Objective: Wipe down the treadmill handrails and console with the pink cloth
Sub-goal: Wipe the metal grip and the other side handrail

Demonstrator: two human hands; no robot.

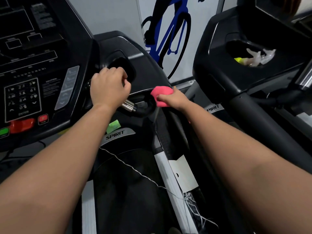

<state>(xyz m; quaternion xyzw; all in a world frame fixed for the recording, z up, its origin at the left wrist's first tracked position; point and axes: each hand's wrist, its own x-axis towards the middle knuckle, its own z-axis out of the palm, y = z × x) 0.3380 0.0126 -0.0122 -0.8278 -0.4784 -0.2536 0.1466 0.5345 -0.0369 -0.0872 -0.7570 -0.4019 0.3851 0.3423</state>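
Observation:
The pink cloth [161,94] is bunched in my right hand [173,98], which grips it and presses it against the black right handrail [170,125] where the rail meets the console. My left hand [108,88] is curled over the chrome pulse-grip bar [129,105] just below the console's cup holder [125,68]; the part of the bar under its fingers is hidden. The treadmill console [30,68], with its dark screen, keypad and red stop buttons, fills the left of the view.
A second treadmill [236,78] stands close on the right, with crumpled plastic and a yellow-green item in its cup holder [253,56]. A white string [135,169] runs across the belt below. A wall with a blue bicycle graphic [168,34] lies ahead.

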